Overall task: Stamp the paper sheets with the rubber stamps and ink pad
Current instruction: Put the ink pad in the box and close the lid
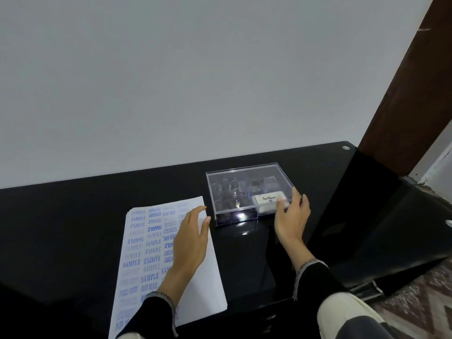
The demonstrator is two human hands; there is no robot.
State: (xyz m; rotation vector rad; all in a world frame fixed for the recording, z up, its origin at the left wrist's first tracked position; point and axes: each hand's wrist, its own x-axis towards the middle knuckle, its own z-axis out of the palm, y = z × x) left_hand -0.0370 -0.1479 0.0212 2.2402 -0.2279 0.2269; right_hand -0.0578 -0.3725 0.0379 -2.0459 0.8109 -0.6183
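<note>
**Hands reach a closed stamp box beside a stamped sheet**

Seen from a head camera looking down, a person sits at a glossy black tabletop [73, 216]. A clear plastic box [247, 192] stands on it, lid on. Through the clear walls, several dark-handled stamps [228, 188] show on the box's left side, and a white ink pad [269, 201] labelled "Artline" lies on its right side.

The right hand [291, 216] is at the box's near right corner, fingers spread and curled against the side wall. Its grip is loose and holds nothing firmly; whether it is pressing the box or only touching cannot be told. The left hand [190, 241] hovers flat and open over a stack of paper [146, 253], fingertips pointing toward the box, holding nothing. It may rest lightly on the paper; that is unclear.

The top sheet lies just left of the box, near but apart. Its left and middle parts are covered with blue stamped words such as "SAMPLE", "FRAGILE" and "AIR MAIL"; its right strip is blank.

Judging from this, the step in hand is getting the tools out. The next move likely calls for steadying the box, lifting the lid, then taking out the ink pad and a stamp.

The tabletop reflects light and has round metal fittings near its right edge. Behind it is a plain pale wall. A dark brown wooden frame [411, 81] rises on the right, and a patterned rug [425, 297] shows at lower right.
</note>
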